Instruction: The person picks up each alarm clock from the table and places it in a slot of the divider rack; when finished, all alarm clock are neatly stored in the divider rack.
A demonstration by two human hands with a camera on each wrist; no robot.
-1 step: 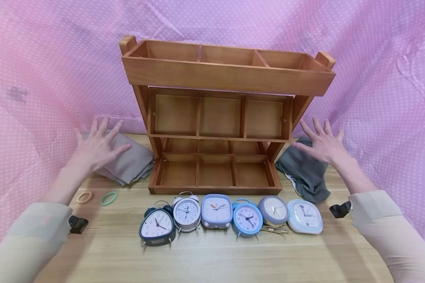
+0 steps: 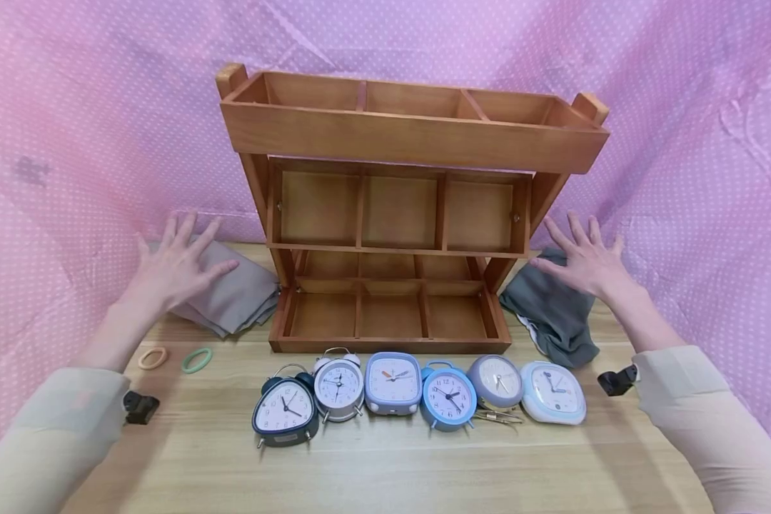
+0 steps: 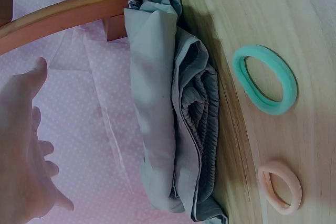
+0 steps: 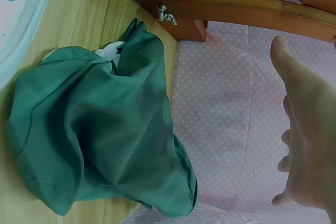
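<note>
My left hand [image 2: 175, 270] hovers with spread fingers above a folded grey cloth [image 2: 234, 296], holding nothing. In the left wrist view, the cloth [image 3: 155, 108] shows a gathered, ribbed part. On the other side my right hand [image 2: 590, 265] is likewise spread and holds nothing, over a crumpled dark green cloth [image 2: 552, 310]. The right wrist view shows this cloth [image 4: 105, 124] lying bunched, with a bit of white at its edge. Between the hands stands a brown wooden tiered rack [image 2: 411, 135], its visible compartments bare.
Several alarm clocks line up before the rack, from a dark triangular clock [image 2: 285, 410] to a pale blue clock [image 2: 554, 392]. Small metal clips [image 2: 497, 416] lie beneath a purple-grey clock [image 2: 496, 382]. A peach ring [image 2: 152, 358] and a green ring [image 2: 196, 360] lie at left.
</note>
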